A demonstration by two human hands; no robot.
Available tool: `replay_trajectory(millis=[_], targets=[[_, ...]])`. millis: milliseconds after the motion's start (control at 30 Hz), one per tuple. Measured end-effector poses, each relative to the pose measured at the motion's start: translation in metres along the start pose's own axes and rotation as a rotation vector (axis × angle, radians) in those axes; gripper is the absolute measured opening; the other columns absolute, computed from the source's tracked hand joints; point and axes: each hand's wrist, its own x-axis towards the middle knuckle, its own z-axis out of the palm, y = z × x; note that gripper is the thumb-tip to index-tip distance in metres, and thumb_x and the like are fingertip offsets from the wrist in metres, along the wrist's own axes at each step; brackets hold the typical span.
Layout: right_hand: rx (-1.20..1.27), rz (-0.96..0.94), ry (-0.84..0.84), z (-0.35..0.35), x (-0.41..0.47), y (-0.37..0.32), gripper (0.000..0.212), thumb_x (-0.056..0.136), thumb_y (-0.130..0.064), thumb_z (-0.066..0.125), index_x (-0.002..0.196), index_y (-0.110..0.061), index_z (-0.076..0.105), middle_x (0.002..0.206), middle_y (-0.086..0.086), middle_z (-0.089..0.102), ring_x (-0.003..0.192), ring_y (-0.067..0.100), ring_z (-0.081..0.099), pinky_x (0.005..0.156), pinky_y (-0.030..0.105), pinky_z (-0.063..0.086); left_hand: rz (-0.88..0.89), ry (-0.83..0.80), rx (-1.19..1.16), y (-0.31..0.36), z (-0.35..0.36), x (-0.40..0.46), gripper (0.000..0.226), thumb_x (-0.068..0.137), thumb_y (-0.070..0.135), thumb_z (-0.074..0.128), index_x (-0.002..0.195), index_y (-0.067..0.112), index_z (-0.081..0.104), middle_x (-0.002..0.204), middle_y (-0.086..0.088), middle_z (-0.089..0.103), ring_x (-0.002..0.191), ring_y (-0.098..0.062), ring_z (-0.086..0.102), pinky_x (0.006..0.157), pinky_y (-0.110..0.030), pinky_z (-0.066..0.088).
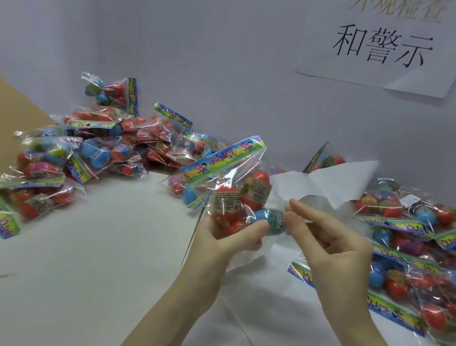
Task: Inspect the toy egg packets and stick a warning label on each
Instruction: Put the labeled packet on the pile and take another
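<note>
A glare-streaked clear packet [231, 189] sits centre frame, its lower end hidden by the left hand [227, 236], whose fingers curl around it. Inside are red and blue toy eggs, under a colourful printed header strip. The right hand [333, 242], at 3 o'clock of the packet, pinches its blue-egg end. More packets are heaped at 10 o'clock [86, 144] and, cut off by the frame, 4 o'clock [419, 244].

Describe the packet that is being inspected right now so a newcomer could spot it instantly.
Start at the white table, between the two heaps of toy egg packets. Above its middle, the left hand grips one clear packet while the right hand pinches its edge. It is the only packet lifted off the table.
</note>
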Motion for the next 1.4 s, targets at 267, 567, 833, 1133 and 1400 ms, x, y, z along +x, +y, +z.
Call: replay_trajectory(millis=[267, 567, 833, 1133, 1400], targets=[[0.089, 0.242, -0.091, -0.007, 0.008, -0.003, 0.017, 0.074, -0.006, 0.068, 0.065, -0.02, 0.068, 0.053, -0.012, 0.063, 0.048, -0.005, 0.053, 0.047, 0.004, 0.037, 0.069, 0.013, 0.128, -0.003, 0.0, 0.001, 0.042, 0.055, 0.016, 0.077, 0.093, 0.018, 0.059, 0.072, 0.008, 0.071, 0.066, -0.003, 0.066, 0.057, -0.014, 0.049], [0.126, 0.277, -0.184, -0.008, 0.006, -0.008, 0.011, 0.082, -0.011, 0.057, 0.076, -0.014, 0.064, 0.065, -0.017, 0.068, 0.054, -0.009, 0.054, 0.048, 0.002, 0.037, 0.052, 0.061, 0.144, -0.004, 0.0, 0.001, 0.043, 0.053, 0.021, 0.078, 0.093, 0.019, 0.06, 0.07, 0.01, 0.07, 0.06, -0.001, 0.063, 0.051, -0.014, 0.047], [0.205, 0.448, -0.181, -0.011, 0.01, -0.001, 0.038, 0.049, -0.014, 0.08, 0.085, -0.017, 0.068, 0.076, 0.001, 0.072, 0.075, 0.015, 0.066, 0.069, 0.026, 0.05, 0.062, -0.055, 0.143, 0.0, -0.003, -0.002, 0.052, 0.057, 0.009, 0.084, 0.101, 0.017, 0.057, 0.075, 0.006, 0.072, 0.07, -0.006, 0.069, 0.057, -0.015, 0.05], [0.266, 0.428, -0.405, -0.014, 0.011, -0.007, 0.033, 0.055, -0.029, 0.074, 0.085, -0.016, 0.076, 0.089, 0.006, 0.074, 0.081, 0.016, 0.068, 0.078, 0.024, 0.054, 0.061, -0.075, 0.171, 0.002, -0.004, 0.001, 0.036, 0.06, 0.036, 0.072, 0.091, 0.019, 0.064, 0.075, 0.007, 0.07, 0.066, -0.007, 0.065, 0.06, -0.019, 0.052], [0.388, 0.511, -0.189, -0.019, 0.017, -0.007, 0.023, 0.062, -0.016, 0.061, 0.079, -0.015, 0.077, 0.082, 0.005, 0.074, 0.072, 0.013, 0.069, 0.065, 0.019, 0.055, -0.026, -0.007, 0.091, 0.001, -0.006, 0.004, 0.03, 0.062, 0.029, 0.068, 0.079, 0.006, 0.076, 0.077, -0.009, 0.073, 0.06, -0.009, 0.062, 0.058, -0.019, 0.052]])
